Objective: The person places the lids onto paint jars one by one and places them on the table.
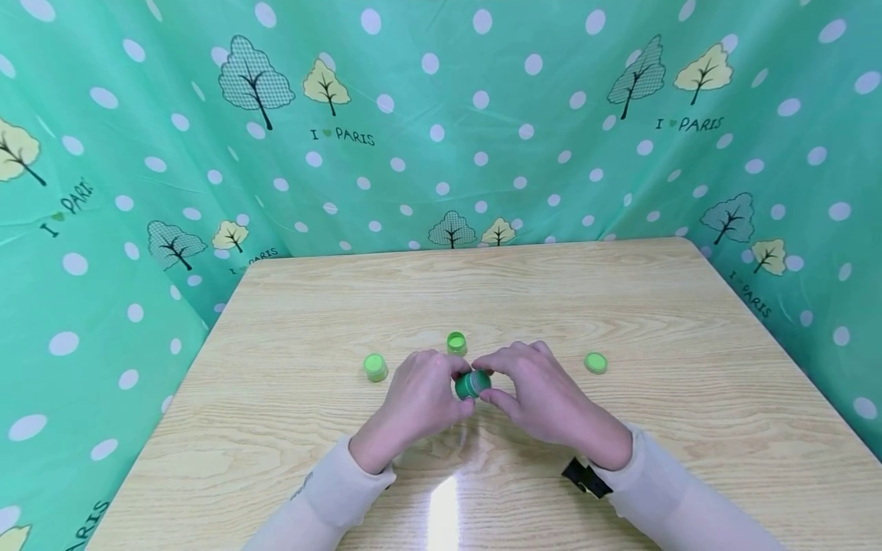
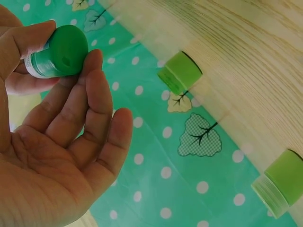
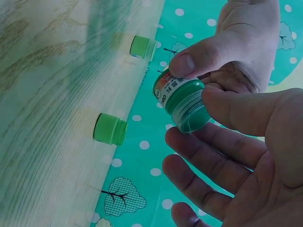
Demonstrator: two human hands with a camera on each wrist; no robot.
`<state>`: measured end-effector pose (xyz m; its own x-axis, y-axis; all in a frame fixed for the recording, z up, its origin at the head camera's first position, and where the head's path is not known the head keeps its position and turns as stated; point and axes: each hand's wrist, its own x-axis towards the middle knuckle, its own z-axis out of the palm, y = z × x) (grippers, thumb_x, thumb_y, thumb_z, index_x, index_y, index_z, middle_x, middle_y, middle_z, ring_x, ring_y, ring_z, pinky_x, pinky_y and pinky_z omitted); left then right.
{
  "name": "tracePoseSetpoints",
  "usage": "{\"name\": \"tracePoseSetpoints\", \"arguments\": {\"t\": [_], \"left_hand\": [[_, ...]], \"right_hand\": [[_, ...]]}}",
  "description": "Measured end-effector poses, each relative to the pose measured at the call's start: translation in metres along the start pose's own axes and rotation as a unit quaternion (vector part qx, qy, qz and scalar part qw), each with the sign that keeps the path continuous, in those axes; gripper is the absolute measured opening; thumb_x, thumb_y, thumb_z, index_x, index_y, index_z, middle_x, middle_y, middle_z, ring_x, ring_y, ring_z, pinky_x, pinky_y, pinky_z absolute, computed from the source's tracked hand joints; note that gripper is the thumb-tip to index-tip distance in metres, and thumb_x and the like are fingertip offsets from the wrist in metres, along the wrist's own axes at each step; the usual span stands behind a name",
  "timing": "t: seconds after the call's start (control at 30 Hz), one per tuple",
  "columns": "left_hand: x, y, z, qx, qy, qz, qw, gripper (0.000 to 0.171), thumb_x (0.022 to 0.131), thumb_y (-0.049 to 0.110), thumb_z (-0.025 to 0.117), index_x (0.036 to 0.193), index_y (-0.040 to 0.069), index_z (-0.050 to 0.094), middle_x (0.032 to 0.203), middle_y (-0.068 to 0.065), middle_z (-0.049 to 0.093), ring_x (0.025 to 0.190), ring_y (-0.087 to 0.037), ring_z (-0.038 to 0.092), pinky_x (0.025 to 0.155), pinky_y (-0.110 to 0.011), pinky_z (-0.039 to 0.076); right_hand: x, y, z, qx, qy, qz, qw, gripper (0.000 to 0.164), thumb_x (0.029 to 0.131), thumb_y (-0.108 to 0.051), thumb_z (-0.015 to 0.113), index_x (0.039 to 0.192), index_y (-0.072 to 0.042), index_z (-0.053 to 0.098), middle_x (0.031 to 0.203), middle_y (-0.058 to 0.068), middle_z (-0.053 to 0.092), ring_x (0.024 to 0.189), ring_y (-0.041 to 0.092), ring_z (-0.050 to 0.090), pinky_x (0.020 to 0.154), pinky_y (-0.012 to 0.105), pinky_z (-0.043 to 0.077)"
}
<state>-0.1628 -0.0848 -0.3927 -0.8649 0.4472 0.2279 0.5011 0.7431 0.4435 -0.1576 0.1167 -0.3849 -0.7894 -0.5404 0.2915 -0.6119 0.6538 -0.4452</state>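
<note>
My left hand (image 1: 426, 394) grips a dark green paint jar (image 3: 182, 92) by its labelled body, thumb across the label in the right wrist view. My right hand (image 1: 544, 394) pinches the jar's clear ribbed lid (image 3: 190, 111) between thumb and fingertips, its other fingers spread below. The jar is tilted, lid toward the right hand. In the left wrist view its rounded green base (image 2: 70, 49) shows between the fingers. Just beyond the hands stands a light green jar (image 1: 456, 343) without a lid.
Left of the hands stands another light green jar (image 1: 375, 367) with its clear lid on. A loose round light green lid (image 1: 596, 363) lies right of the hands. All are on a wood-grain table (image 1: 310, 306), with a dotted green curtain (image 1: 482, 176) behind and beside it.
</note>
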Motion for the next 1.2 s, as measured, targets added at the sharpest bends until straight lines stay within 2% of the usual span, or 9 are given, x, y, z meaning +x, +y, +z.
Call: {"name": "tracePoseSetpoints", "arguments": {"t": [0.2, 0.57, 0.77, 1.0, 1.2], "left_hand": [[0.0004, 0.0007, 0.0008, 0.002, 0.001, 0.001, 1.0000, 0.017, 0.068, 0.011, 0.085, 0.082, 0.015, 0.076, 0.064, 0.012, 0.059, 0.056, -0.005, 0.047, 0.052, -0.022, 0.041], [0.0012, 0.0006, 0.0015, 0.003, -0.001, -0.004, 1.0000, 0.019, 0.068, 0.012, 0.085, 0.086, 0.014, 0.078, 0.068, 0.011, 0.065, 0.058, -0.005, 0.050, 0.055, -0.023, 0.042], [0.0006, 0.0010, 0.0014, 0.010, -0.002, -0.007, 0.9999, 0.019, 0.068, 0.012, 0.085, 0.085, 0.016, 0.078, 0.069, 0.012, 0.064, 0.060, -0.006, 0.050, 0.059, -0.024, 0.043], [0.0001, 0.0016, 0.0007, 0.012, 0.001, -0.004, 0.9999, 0.018, 0.068, 0.013, 0.085, 0.084, 0.016, 0.079, 0.070, 0.011, 0.065, 0.060, -0.006, 0.049, 0.058, -0.024, 0.042], [0.0000, 0.0024, 0.0002, 0.016, -0.002, -0.007, 0.9998, 0.019, 0.069, 0.015, 0.087, 0.086, 0.016, 0.079, 0.071, 0.011, 0.066, 0.061, -0.006, 0.051, 0.060, -0.024, 0.043]], "right_hand": [[0.0001, -0.0003, 0.0006, 0.002, -0.007, 0.004, 1.000, 0.040, 0.083, -0.018, 0.085, 0.122, -0.016, 0.074, 0.113, -0.007, 0.075, 0.099, 0.012, 0.064, 0.087, 0.036, 0.038], [-0.0001, 0.0006, 0.0007, 0.000, -0.008, 0.009, 1.000, 0.036, 0.087, -0.022, 0.083, 0.121, -0.013, 0.074, 0.105, -0.006, 0.075, 0.096, 0.016, 0.066, 0.087, 0.037, 0.038], [0.0003, 0.0006, 0.0006, 0.000, -0.014, 0.013, 1.000, 0.031, 0.089, -0.025, 0.080, 0.117, -0.013, 0.076, 0.098, -0.008, 0.073, 0.093, 0.015, 0.065, 0.086, 0.036, 0.038], [0.0012, 0.0011, 0.0009, 0.004, -0.017, 0.017, 1.000, 0.027, 0.090, -0.027, 0.079, 0.114, -0.014, 0.076, 0.093, -0.011, 0.070, 0.091, 0.015, 0.065, 0.086, 0.036, 0.037], [0.0008, 0.0019, 0.0001, 0.004, -0.018, 0.018, 1.000, 0.034, 0.089, -0.029, 0.081, 0.117, -0.012, 0.076, 0.094, -0.009, 0.071, 0.091, 0.016, 0.065, 0.087, 0.037, 0.037]]}}
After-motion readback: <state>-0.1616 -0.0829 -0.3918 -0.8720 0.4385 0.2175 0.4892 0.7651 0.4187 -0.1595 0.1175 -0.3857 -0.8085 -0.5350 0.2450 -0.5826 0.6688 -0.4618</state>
